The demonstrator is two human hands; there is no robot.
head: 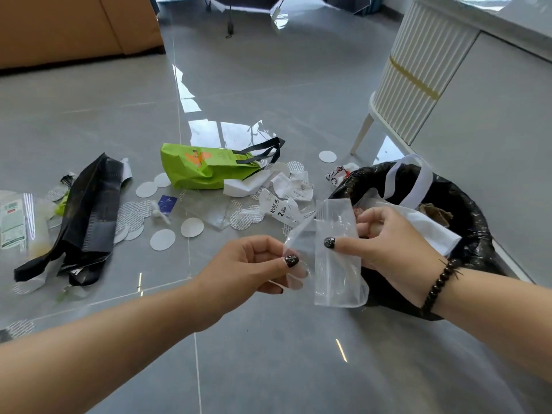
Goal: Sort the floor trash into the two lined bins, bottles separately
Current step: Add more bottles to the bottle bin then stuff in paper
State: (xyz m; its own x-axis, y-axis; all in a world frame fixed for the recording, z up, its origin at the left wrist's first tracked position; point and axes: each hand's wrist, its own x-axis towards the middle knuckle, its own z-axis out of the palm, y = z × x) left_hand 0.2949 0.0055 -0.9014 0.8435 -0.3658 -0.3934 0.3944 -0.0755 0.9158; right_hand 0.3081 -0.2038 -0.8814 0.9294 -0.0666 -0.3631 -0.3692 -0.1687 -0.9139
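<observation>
**Both hands on a clear plastic bag right next to the bin**

Closest to the camera, 2 bare forearms reach in from the bottom. The left hand [254,264] has its fingers curled in, thumb pinching the left edge of a clear plastic bag [331,252]. The right hand [388,243], with a dark bead bracelet [439,282] on its wrist, pinches the same bag with its thumb on the front, fingers curled behind. So the bag hangs between the 2 hands, above the floor [268,354] and just in front of the bin.

Right behind the right hand is the black-lined bin [466,252], already holding a white bag with a loop handle [409,177] and some brownish scraps, kinda hard to make out.

Further out, the grey tiles are pretty littered: white round discs [162,239], crumpled white wrappers [286,189], a small blue card [167,202], a black bag [89,210] lying flat on the left and a clear labelled packet [15,222] at the left edge. Behind those is a green bag with black handles [203,168] on its side.

Way back there's a white ribbed cabinet [418,85] on the right and a tan sofa [74,25] at upper left.
</observation>
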